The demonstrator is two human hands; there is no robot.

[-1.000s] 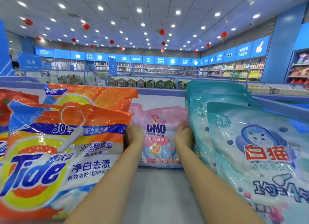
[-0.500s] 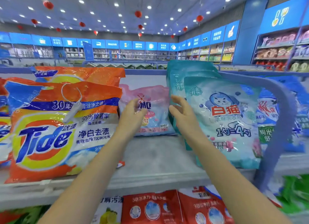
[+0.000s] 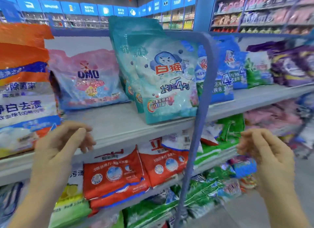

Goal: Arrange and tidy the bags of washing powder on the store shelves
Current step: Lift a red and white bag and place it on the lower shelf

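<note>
Both hands are empty and well apart, loosely curled: left hand (image 3: pixel 57 153) by the orange Tide bag (image 3: pixel 22 95), right hand (image 3: pixel 265 153) past the blue divider (image 3: pixel 203 84). Above and between them the shelf (image 3: pixel 119 124) holds the pink OMO bag (image 3: pixel 88 81) and the teal cat-label bags (image 3: pixel 168 81) — slick, slumping powder pouches, probably heavy — best gripped by both side edges.

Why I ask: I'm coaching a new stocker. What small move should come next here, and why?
Probably reach in and slide the pink OMO bag forward to the front edge of the shelf. The left hand and right hand hold nothing; the bag sits far back with bare shelf before it, while the teal bag beside it stands at the edge.
</note>
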